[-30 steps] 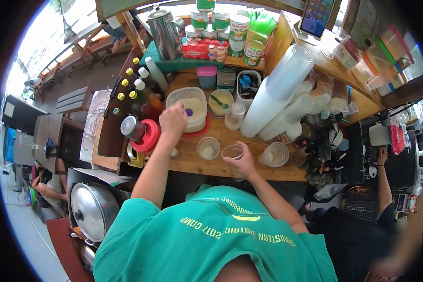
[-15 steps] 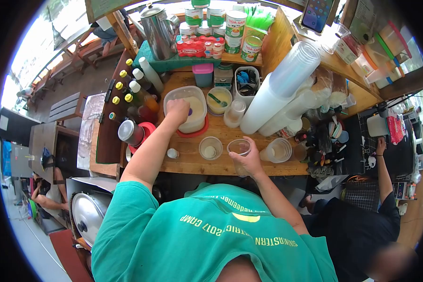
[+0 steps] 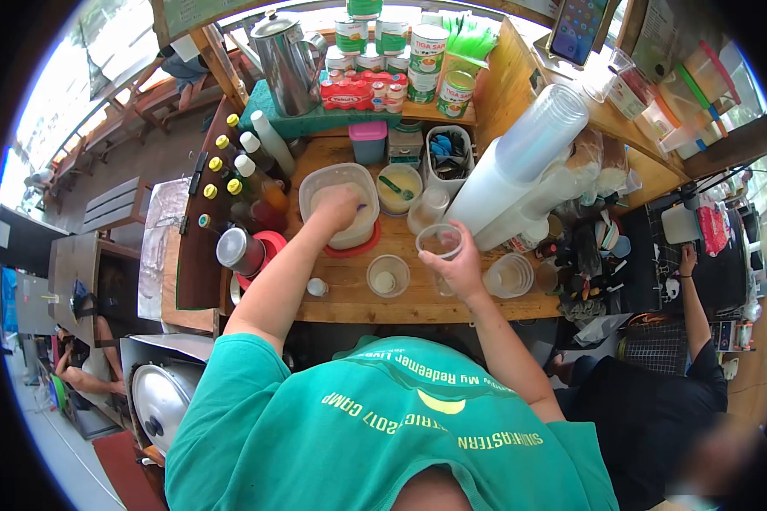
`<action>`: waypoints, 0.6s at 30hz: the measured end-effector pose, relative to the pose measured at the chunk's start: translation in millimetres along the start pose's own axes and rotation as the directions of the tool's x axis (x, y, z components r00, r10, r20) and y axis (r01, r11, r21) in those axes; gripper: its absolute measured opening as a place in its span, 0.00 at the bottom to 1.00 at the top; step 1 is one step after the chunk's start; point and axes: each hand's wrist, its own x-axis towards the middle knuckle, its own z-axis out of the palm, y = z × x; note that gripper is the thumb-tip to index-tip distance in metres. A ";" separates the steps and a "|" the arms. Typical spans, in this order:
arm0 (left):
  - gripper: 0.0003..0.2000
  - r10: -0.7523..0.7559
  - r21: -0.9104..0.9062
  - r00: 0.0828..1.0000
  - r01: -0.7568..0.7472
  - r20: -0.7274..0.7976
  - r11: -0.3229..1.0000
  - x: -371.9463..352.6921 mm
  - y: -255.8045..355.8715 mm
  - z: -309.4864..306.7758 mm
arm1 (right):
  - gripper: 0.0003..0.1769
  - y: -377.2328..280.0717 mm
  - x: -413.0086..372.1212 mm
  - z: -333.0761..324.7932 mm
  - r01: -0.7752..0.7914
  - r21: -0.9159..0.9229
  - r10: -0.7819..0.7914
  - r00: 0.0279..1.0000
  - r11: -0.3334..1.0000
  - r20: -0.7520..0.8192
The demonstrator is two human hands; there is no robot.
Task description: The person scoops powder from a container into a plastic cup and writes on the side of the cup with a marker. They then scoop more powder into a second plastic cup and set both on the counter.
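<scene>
My left hand is inside a square plastic tub of pale, creamy contents. Its fingers are closed on something with a small purple part showing; the rest is hidden. My right hand grips a clear plastic cup near the table's front edge, its mouth turned upward. Between my hands, another clear cup stands on the table with something pale at its bottom. A round tub with a green spoon sits beside the square tub, whose red lid lies underneath it.
Tall stacks of plastic cups lean at the right. Yellow-capped bottles line the left. Cans and a metal pitcher stand on the back shelf. Nested cups are right of my hand. A person in dark clothing works at far right.
My left hand has shifted rightward and lower into the square tub. My right hand has raised the clear cup slightly toward the back of the table.
</scene>
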 end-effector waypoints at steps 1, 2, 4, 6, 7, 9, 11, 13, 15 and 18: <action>0.08 0.061 -0.052 0.998 -0.060 0.025 0.997 0.2 -1.7 8.2 | 0.57 -8.8 5.5 2.0 -0.003 0.003 0.003 1.000 1.000 -0.003; 0.08 0.066 -0.050 0.997 -0.064 0.028 0.997 3.0 -5.1 11.0 | 0.57 -18.8 11.4 5.6 0.034 -0.008 -0.033 0.999 0.999 0.020; 0.10 0.060 -0.002 0.980 -0.061 0.188 0.998 10.0 -13.3 11.8 | 0.57 -30.3 23.9 13.6 0.067 -0.015 -0.066 0.997 0.998 0.040; 0.10 -0.127 -0.210 0.948 0.193 0.292 0.958 6.8 -9.2 -7.4 | 0.58 -39.4 36.8 22.0 0.135 -0.115 -0.123 0.987 0.984 0.102; 0.10 -0.276 -0.374 0.862 0.445 0.424 0.814 4.2 -7.2 -22.1 | 0.58 -44.7 41.5 26.2 0.135 -0.112 -0.124 0.987 0.984 0.103; 0.10 -0.289 -0.459 0.885 0.441 0.365 0.771 -14.0 -1.4 -58.8 | 0.58 -57.9 46.6 34.5 0.164 -0.144 -0.142 0.978 0.976 0.152; 0.09 -0.305 -0.542 0.901 0.429 0.307 0.722 -24.5 -2.2 -64.2 | 0.58 -62.8 49.7 42.0 0.166 -0.145 -0.143 0.977 0.975 0.158; 0.09 -0.052 -0.038 0.998 0.051 -0.026 0.998 -32.1 -7.7 -58.2 | 0.58 -61.9 49.8 47.3 0.166 -0.148 -0.141 0.976 0.975 0.166; 0.09 -0.107 0.020 0.993 0.108 -0.044 0.994 -35.1 -6.7 -62.1 | 0.59 -58.0 52.1 52.5 0.173 -0.157 -0.142 0.972 0.972 0.187; 0.08 -0.201 0.064 0.979 0.201 -0.018 0.977 -34.1 -5.7 -59.8 | 0.59 -53.9 52.9 55.7 0.181 -0.208 -0.140 0.970 0.961 0.198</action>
